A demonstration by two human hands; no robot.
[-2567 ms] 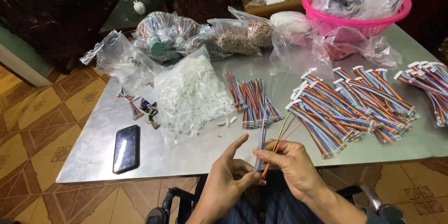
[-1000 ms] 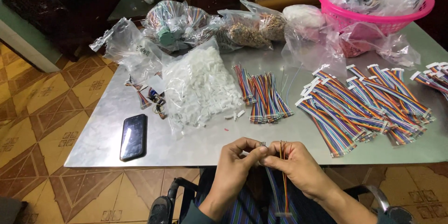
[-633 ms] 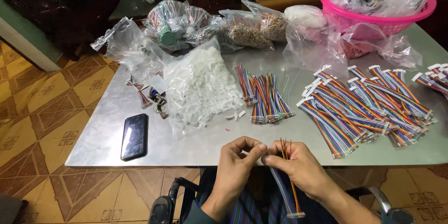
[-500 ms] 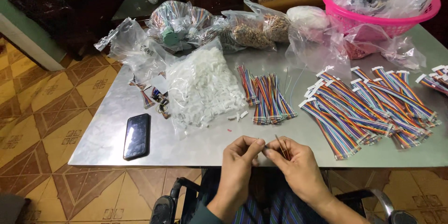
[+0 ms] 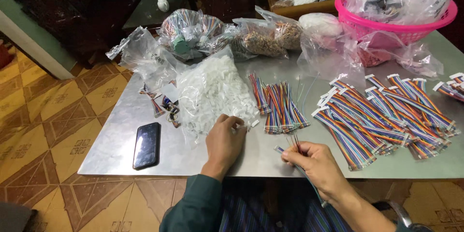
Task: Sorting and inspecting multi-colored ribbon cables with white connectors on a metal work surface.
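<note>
Too small to tell beneath the left hand (image 5: 224, 142): which white piece sits pinched at the fingertips. Hidden inside the right hand (image 5: 316, 166): the middle of the ribbon cable (image 5: 295, 146), bare ends poking above the fingers. Cut off at the right edge: cable bundles (image 5: 456, 84). Blurred by plastic: basket (image 5: 401, 31) contents.

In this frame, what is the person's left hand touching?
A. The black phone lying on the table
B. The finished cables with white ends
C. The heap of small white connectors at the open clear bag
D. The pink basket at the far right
C. The left hand rests its fingers on the small white connectors spilling from the clear bag, while the right hand holds a multicoloured ribbon cable near the table edge.
</note>
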